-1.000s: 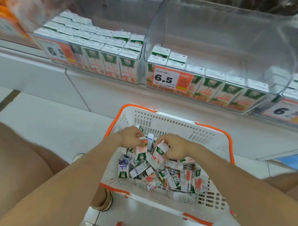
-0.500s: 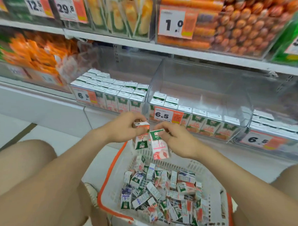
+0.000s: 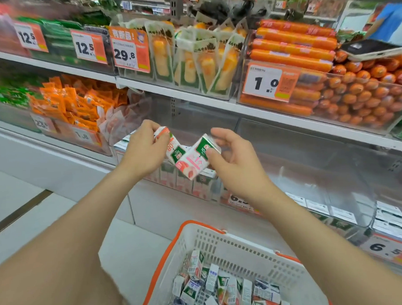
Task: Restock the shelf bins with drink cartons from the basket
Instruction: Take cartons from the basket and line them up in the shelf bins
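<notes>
Taking the basket on the floor as the landmark, the job looks well begun but far from finished. Up and to the left of the basket, the left shelf bin already holds a tight front row of upright cartons, though the hands hide much of it, so how full it is behind cannot be told. Directly above the basket's far rim, the left hand is closed around one drink carton, fingers wrapped over its top, and just beside it the right hand pinches a second carton between thumb and fingers, tilted with its green end up; the two cartons touch or nearly touch in mid-air, in front of the bins and not yet inside either. Above and to the right of the basket, the middle bin shows only a single low row along its front, with much clear space behind, so it seems the neediest. Farther right, another bin holds stacked cartons. Inside the basket, a loose heap of cartons remains, which suggests many more trips are left.
</notes>
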`<action>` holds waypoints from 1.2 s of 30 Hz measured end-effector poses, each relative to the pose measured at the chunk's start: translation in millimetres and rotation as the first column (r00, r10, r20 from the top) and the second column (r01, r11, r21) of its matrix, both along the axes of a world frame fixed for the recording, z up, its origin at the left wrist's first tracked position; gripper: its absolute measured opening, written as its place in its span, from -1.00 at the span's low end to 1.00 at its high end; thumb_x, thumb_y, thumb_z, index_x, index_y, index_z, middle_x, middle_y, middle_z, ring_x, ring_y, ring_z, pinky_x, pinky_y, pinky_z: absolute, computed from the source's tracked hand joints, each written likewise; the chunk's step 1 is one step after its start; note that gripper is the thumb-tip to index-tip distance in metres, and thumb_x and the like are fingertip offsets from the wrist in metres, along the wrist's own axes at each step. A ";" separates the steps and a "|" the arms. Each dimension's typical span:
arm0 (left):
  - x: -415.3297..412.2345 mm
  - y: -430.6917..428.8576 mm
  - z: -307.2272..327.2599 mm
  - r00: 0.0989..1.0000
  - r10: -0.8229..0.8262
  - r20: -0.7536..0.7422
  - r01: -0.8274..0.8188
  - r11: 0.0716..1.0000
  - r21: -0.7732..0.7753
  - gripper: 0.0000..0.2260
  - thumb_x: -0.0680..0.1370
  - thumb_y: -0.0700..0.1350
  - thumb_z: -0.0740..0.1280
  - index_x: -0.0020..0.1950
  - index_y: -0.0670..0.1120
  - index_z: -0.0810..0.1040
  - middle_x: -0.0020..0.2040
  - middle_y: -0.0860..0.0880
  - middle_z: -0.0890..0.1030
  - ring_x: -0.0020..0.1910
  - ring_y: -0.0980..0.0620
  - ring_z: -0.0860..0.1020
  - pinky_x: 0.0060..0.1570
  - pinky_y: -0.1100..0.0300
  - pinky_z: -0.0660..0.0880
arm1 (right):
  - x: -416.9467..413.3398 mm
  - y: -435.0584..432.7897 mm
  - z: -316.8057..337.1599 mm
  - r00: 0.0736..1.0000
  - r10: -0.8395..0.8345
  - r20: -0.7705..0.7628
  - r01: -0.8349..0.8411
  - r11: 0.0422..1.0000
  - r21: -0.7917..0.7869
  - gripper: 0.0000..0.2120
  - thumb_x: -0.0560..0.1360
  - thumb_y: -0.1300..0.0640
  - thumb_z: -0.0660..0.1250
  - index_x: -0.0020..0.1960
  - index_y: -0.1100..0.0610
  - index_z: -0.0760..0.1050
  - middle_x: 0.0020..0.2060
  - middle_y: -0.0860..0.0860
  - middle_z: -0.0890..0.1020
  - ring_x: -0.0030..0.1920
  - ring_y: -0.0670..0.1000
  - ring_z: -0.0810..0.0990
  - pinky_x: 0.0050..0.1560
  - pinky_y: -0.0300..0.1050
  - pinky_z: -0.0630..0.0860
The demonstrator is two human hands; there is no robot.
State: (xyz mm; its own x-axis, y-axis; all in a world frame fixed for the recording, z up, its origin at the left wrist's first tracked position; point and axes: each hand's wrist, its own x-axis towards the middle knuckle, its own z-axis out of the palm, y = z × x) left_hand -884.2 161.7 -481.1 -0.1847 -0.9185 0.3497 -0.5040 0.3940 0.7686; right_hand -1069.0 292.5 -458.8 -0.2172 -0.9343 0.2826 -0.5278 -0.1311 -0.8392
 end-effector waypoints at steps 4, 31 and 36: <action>-2.3 -33.6 -1.0 0.994 0.110 0.020 -0.108 0.992 -0.060 -0.75 0.68 -0.02 0.32 0.22 -0.18 0.44 0.15 -0.10 0.53 0.13 -0.12 0.52 -0.02 0.05 0.43 | 11.9 -57.1 2.8 0.890 -0.061 -0.452 0.016 0.995 -0.102 -0.56 0.63 0.21 0.28 0.51 0.15 0.41 0.30 0.09 0.52 0.25 0.10 0.54 0.28 -0.11 0.42; 18.7 -58.3 -9.0 0.948 0.129 0.290 -0.173 0.976 0.129 -0.78 0.61 -0.13 0.38 0.20 -0.21 0.61 0.12 -0.23 0.66 0.11 -0.28 0.60 -0.09 -0.02 0.54 | 24.0 -191.4 -24.2 0.843 0.161 -0.514 -0.026 0.966 0.259 -0.49 0.60 0.27 0.13 0.54 0.13 0.40 0.40 0.15 0.56 0.44 0.23 0.46 0.45 0.09 0.40; 4.6 -31.0 6.1 0.995 -0.093 -0.043 0.102 0.929 0.355 -0.98 0.61 -0.10 0.45 0.03 -0.01 0.68 -0.12 -0.09 0.72 -0.19 -0.14 0.65 -0.14 0.04 0.62 | 6.4 -123.2 -16.0 0.929 0.036 -0.369 -0.063 0.996 -0.059 -0.63 0.62 0.15 0.26 0.42 0.08 0.51 0.09 -0.02 0.67 0.11 0.02 0.64 0.26 0.06 0.55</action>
State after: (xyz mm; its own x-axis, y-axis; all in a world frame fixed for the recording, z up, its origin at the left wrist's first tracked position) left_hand -879.6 130.6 -475.0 -0.2751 -0.9614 0.0081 -0.4556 0.1378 0.8795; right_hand -1062.6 169.3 -474.7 -0.0401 -0.9167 0.3976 -0.7886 -0.2154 -0.5760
